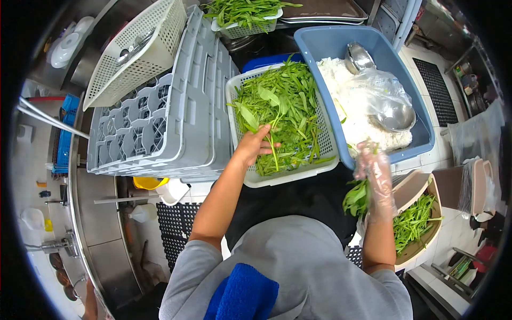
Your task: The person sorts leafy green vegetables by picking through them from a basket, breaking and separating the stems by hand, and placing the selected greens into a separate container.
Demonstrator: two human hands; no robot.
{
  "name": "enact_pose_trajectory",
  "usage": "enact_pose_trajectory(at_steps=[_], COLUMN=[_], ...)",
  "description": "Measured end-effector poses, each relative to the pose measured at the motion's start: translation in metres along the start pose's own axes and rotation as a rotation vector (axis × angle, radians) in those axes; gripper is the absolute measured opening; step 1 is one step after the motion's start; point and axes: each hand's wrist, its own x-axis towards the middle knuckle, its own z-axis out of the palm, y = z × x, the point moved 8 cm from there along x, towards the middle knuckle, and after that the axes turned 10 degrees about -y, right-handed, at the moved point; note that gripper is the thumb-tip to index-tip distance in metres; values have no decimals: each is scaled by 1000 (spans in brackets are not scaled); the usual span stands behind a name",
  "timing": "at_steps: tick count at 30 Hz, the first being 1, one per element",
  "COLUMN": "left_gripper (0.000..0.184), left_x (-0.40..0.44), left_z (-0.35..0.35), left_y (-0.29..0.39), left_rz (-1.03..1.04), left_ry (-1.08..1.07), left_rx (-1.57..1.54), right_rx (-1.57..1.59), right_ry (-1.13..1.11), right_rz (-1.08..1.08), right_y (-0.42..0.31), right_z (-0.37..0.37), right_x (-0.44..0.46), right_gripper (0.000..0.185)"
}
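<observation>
My bare left hand pinches a leafy green stalk between thumb and finger. It is held over a white perforated basket heaped with more leafy greens. My right hand, in a clear plastic glove, is closed at the near edge of a blue tub. A small bunch of leafy greens hangs from it; the glove and blur partly hide the grip. Below that hand, a beige bin holds cut green stems.
The blue tub contains white rice, metal bowls and a clear plastic bag. Stacked grey dish racks stand left, topped by a utensil basket. Another basket of greens sits behind. A steel sink counter runs along the left.
</observation>
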Motion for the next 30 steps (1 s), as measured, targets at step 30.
enact_pose_trajectory(at_steps=[30], left_gripper=[41], left_x=[-52], left_z=[20], left_y=[-9], left_rz=[181], left_ry=[-42], left_rx=[48], right_rx=[-1225], right_ry=[-228], right_rz=[-477], right_y=[-15], right_z=[111], right_x=[66], right_gripper=[24])
